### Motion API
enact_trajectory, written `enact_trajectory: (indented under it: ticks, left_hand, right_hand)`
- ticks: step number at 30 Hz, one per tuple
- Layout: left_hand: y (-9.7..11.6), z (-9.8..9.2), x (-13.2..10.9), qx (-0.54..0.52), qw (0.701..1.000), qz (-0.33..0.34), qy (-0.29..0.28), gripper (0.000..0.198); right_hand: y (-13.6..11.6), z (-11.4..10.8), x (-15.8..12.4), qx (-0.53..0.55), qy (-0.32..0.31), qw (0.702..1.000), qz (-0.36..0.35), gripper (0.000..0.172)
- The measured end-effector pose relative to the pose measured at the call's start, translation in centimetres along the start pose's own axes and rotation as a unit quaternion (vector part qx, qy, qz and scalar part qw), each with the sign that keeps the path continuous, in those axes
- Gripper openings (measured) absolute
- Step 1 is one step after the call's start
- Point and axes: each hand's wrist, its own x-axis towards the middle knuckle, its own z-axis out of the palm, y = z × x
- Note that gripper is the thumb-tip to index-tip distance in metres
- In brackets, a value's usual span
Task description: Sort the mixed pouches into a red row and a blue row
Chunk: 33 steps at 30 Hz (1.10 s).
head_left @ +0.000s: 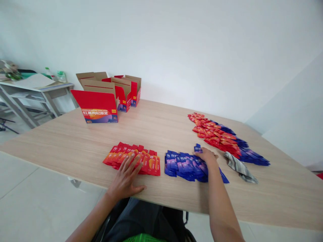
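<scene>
Overlapping red packets (151,164) lie in a row near the table's front edge. My left hand (127,178) rests on their lower edge with its fingers spread, holding nothing. To the right is a row of overlapping blue packets (184,166). My right hand (208,156) is over the right end of that row, its fingers closed at a blue packet (197,148) that sticks up above the others. The palm side of the right hand is hidden. Just right of that hand lies a grey striped cloth (241,168).
Open red cartons (99,106) stand at the back left of the table (156,131). Piles of red packets (217,134) and blue packets (252,157) lie at the right. A side desk (45,88) with papers stands at the far left, by the wall.
</scene>
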Motion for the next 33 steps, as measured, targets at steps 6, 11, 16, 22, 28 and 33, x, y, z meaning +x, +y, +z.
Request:
enact_trajectory:
  ticks: [6, 11, 16, 22, 28, 33]
  left_hand:
    - [-0.1, 0.2, -0.2, 0.008, 1.0, 0.0, -0.003, 0.087]
    - [-0.2, 0.4, -0.3, 0.007, 1.0, -0.004, -0.012, 0.084]
    - [-0.1, 0.1, 0.0, 0.01, 1.0, -0.005, -0.02, 0.084]
    - [-0.2, 0.1, 0.1, -0.003, 1.0, 0.006, 0.0, 0.086]
    - [-0.3, 0.3, 0.2, -0.008, 1.0, 0.021, -0.004, 0.089]
    - [-0.2, 0.2, 0.2, -0.005, 1.0, 0.006, 0.0, 0.09]
  right_hand:
    - [0.6, 0.0, 1.0, 0.086, 0.027, 0.995, 0.039, 0.058]
    - [1.6, 0.2, 2.1, 0.208, 0.082, 0.975, 0.001, 0.022]
    - [2.0, 0.3, 2.0, 0.285, 0.134, 0.949, -0.025, 0.026]
    - [3.8, 0.2, -0.3, 0.396, 0.177, 0.901, -0.022, 0.051]
    - [8.6, 0.7, -3.9, 0.497, 0.085, 0.864, -0.001, 0.064]
    - [10.7, 1.6, -5.1, 0.348, 0.05, 0.936, -0.01, 0.038]
